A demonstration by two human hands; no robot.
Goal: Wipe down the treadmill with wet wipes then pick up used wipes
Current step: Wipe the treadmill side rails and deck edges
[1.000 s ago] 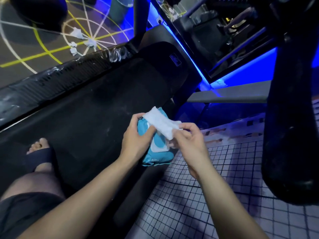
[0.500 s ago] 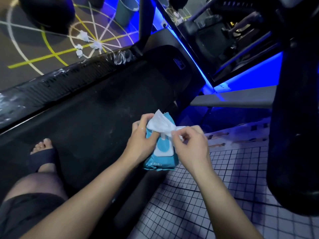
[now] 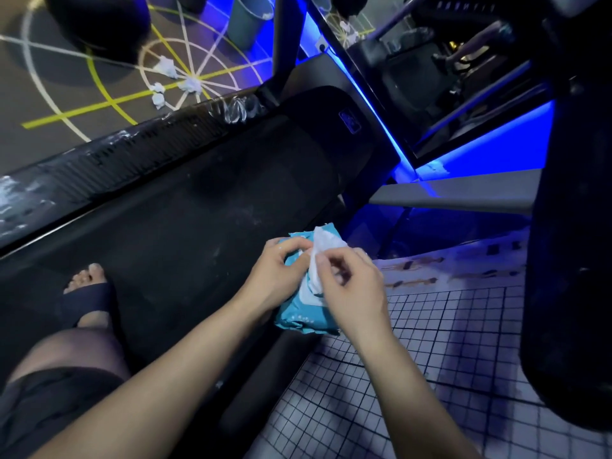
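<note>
Wipe (image 3: 323,240) protrudes from teal pack (image 3: 299,318), pinched by right hand (image 3: 351,288); left hand (image 3: 275,274) grips pack.

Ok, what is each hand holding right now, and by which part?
The left hand grips the teal wipes pack by its upper part; the right hand pinches the white wipe near its middle.

left grip (image 3: 278,276) holds wipes pack (image 3: 298,318) | right grip (image 3: 354,289) pinches wipe (image 3: 323,240) | above treadmill belt (image 3: 185,233)

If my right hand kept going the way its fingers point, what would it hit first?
Likely the left hand, its fingers on the teal wipe pack, just past the wipe that the right hand pinches; depth is unclear.
</note>
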